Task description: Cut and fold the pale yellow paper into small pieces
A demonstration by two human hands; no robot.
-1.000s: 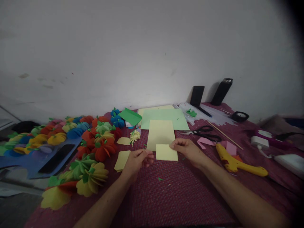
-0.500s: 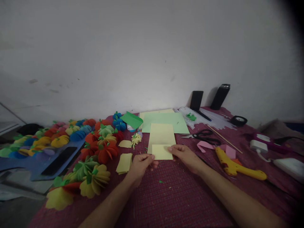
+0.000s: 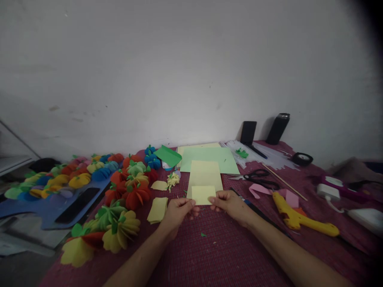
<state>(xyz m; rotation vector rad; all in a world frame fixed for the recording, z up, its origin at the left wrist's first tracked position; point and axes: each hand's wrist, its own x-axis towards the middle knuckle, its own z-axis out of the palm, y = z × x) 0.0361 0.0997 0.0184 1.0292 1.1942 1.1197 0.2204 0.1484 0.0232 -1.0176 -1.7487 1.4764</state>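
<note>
A small pale-yellow piece of paper (image 3: 204,195) is pinched by its two sides between my hands. My left hand (image 3: 178,209) grips its lower left corner, thumb on top. On the opposite side, my right hand (image 3: 229,203) closes thumb and fingers on the lower right corner. Behind the small piece lies a larger pale-yellow sheet (image 3: 205,173), its near part partly covered from view. To the left of my left hand rests a stack of small yellow paper pieces (image 3: 157,210), and beyond it a rounded yellow paper piece (image 3: 159,185).
Paper pumpkins (image 3: 136,195) in several colours crowd the left. Scissors (image 3: 254,175), a wooden stick (image 3: 284,181) and a yellow glue gun (image 3: 302,219) lie to the right. Light-green paper (image 3: 206,155) is at the back, near a phone (image 3: 248,132) and a black bottle (image 3: 278,128).
My right hand has slid from the upper right edge of the small paper down to its lower right corner. My left hand keeps its hold. The view has tilted slightly upward.
</note>
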